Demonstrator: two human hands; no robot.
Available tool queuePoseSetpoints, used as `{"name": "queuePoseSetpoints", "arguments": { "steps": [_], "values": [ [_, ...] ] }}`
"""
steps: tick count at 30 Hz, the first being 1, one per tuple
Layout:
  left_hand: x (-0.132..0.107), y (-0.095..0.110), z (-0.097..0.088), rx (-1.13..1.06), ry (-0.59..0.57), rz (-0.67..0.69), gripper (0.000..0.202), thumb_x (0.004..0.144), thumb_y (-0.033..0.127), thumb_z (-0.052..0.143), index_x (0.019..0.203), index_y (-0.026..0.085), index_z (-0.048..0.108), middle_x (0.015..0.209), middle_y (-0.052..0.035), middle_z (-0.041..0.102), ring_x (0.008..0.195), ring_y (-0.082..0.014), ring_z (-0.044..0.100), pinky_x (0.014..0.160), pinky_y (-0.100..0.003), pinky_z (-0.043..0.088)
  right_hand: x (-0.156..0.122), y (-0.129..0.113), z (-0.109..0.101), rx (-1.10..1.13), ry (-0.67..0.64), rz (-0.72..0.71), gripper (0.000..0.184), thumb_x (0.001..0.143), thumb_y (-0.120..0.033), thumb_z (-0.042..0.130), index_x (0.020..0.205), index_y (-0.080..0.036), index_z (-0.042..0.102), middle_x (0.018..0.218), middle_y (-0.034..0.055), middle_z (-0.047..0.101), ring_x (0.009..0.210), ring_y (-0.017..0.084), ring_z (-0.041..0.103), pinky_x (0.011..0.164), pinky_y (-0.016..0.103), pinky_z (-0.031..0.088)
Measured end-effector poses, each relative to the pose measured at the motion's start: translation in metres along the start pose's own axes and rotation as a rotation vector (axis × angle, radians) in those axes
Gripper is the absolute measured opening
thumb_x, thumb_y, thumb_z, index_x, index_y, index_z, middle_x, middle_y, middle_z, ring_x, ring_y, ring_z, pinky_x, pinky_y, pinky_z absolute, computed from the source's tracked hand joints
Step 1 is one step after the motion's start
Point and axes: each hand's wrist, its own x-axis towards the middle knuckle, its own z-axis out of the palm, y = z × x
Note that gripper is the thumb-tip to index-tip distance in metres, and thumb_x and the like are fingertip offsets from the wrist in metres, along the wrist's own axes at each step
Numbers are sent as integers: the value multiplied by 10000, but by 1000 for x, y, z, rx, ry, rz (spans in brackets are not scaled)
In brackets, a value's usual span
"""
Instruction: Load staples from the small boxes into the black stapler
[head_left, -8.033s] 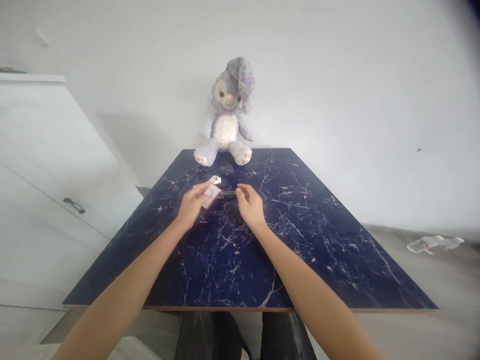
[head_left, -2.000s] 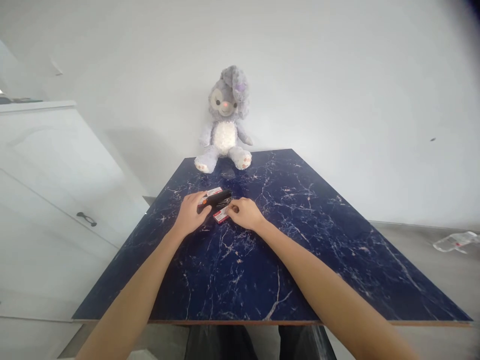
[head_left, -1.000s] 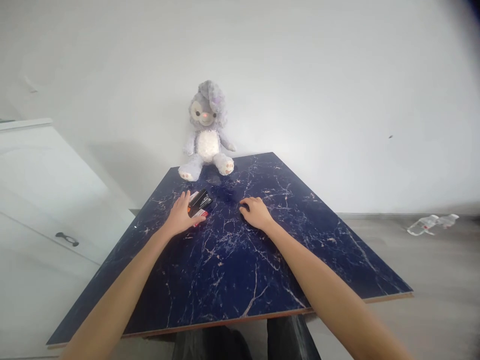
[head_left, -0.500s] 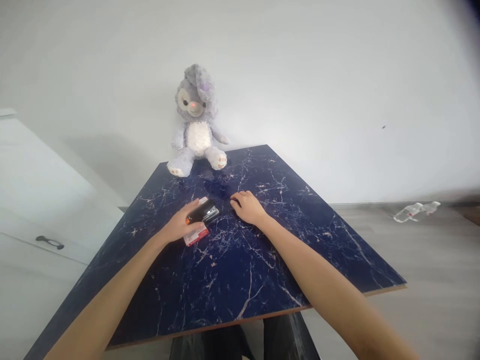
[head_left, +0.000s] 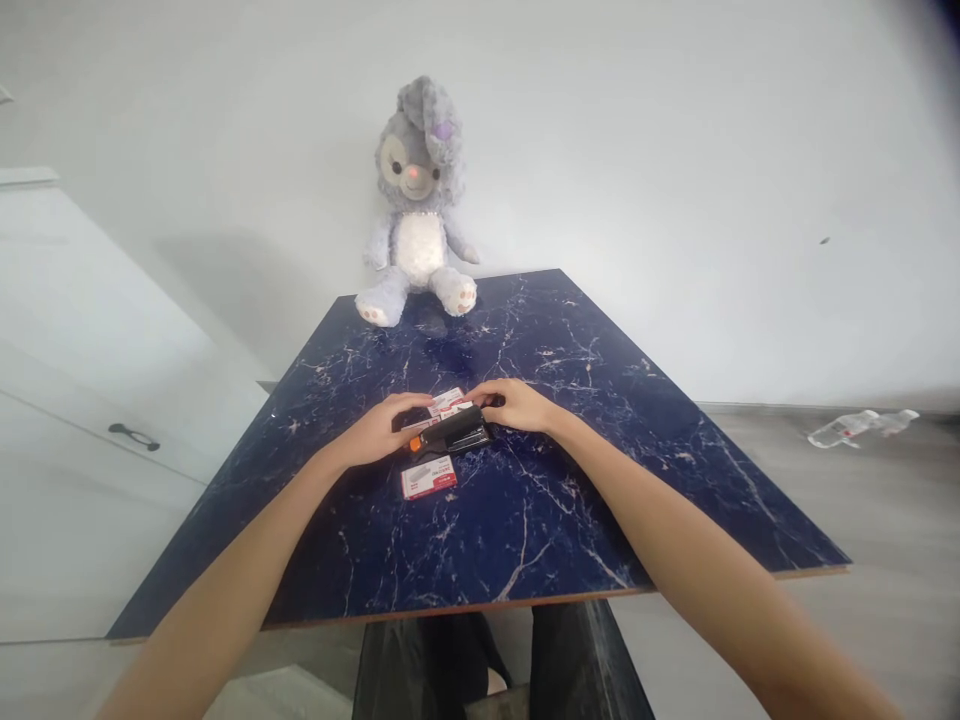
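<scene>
A black stapler with an orange end (head_left: 452, 431) lies on the dark blue marbled table (head_left: 570, 480). My left hand (head_left: 382, 433) curls around its left, orange end. My right hand (head_left: 517, 404) rests its fingers on the stapler's right end. A small red-and-white box (head_left: 428, 477) lies on the table just in front of the stapler, untouched. A second red-and-white box (head_left: 448, 401) peeks out just behind the stapler, between my hands.
A grey and white plush rabbit (head_left: 417, 211) sits at the table's far edge against the white wall. A white cabinet with a dark handle (head_left: 132, 436) stands to the left. A clear plastic bottle (head_left: 862, 428) lies on the floor at the right.
The stapler has shifted right toward the table's middle. My right hand has moved in from the bare table onto its right end. One box now lies free in front of the stapler.
</scene>
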Motion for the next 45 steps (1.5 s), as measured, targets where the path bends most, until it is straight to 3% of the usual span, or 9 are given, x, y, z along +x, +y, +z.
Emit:
{"name": "queuePoseSetpoints", "arguments": {
  "steps": [5, 11, 17, 22, 25, 29, 34, 38, 45],
  "values": [
    [-3, 5, -2, -13, -9, -86, 594, 896, 550, 559, 1425, 288, 494, 1253, -111, 588, 844, -193, 588, 697, -316, 474, 0, -5, -3, -21, -27, 47, 286, 866, -212, 566, 1108, -231, 718, 1001, 4, 736, 897, 166, 660, 830, 283, 477],
    [-6, -4, -8, -155, -47, -117, 715, 868, 496, 623, 1507, 295, 370, 1049, -75, 650, 693, -145, 550, 609, -278, 428, -3, -5, -2, -67, -4, 26, 174, 878, -281, 590, 1005, -214, 689, 964, 16, 731, 864, 167, 670, 788, 276, 490],
    [-4, -16, -2, -296, 67, -106, 598, 832, 394, 654, 1393, 238, 515, 1173, -111, 661, 742, -158, 597, 650, -304, 489, -8, -4, -3, -35, 56, 80, 213, 839, -255, 642, 1045, -213, 616, 977, 28, 728, 875, 177, 671, 829, 305, 496],
    [-4, -13, -4, -311, 95, -125, 463, 839, 350, 601, 1281, 212, 599, 1228, -114, 664, 812, -184, 637, 731, -349, 524, -12, -12, -14, 5, -84, 41, 465, 830, -185, 597, 1291, -239, 575, 1031, 26, 711, 906, 176, 653, 845, 310, 486],
    [-5, -12, -8, -368, 59, -151, 487, 835, 341, 586, 1303, 209, 576, 1258, -125, 655, 906, -220, 665, 760, -373, 540, -15, -14, -18, -35, -129, 20, 547, 770, -142, 626, 1304, -255, 585, 1036, 17, 698, 909, 183, 644, 832, 310, 485],
    [-5, -12, -9, -357, 61, -156, 445, 831, 339, 581, 1252, 199, 608, 1225, -112, 678, 995, -245, 663, 874, -427, 532, -17, -15, -13, -57, -84, -51, 543, 778, -187, 681, 1307, -269, 588, 1206, 37, 669, 1037, 210, 631, 903, 343, 487],
    [-3, -11, -5, -315, 67, -149, 398, 832, 328, 582, 1205, 206, 646, 1195, -96, 694, 950, -231, 674, 840, -396, 543, -12, -11, -1, -139, 12, -198, 579, 858, -217, 636, 1420, -279, 507, 1332, 61, 618, 1143, 221, 602, 962, 369, 483],
    [-3, -11, -4, -244, 59, -140, 345, 859, 330, 560, 1163, 236, 696, 1171, -76, 703, 923, -221, 674, 821, -370, 534, -9, -5, 4, -224, 43, -261, 426, 873, -222, 628, 1298, -257, 627, 1264, 61, 660, 1142, 224, 608, 988, 372, 470],
    [0, -10, -4, -158, 76, -52, 307, 881, 340, 529, 1064, 246, 757, 1194, -55, 692, 1079, -243, 639, 957, -378, 485, -8, -2, 3, -346, 194, -2, 220, 818, -330, 698, 1020, -248, 728, 1000, 28, 746, 900, 200, 686, 835, 307, 507]
  ]
}}
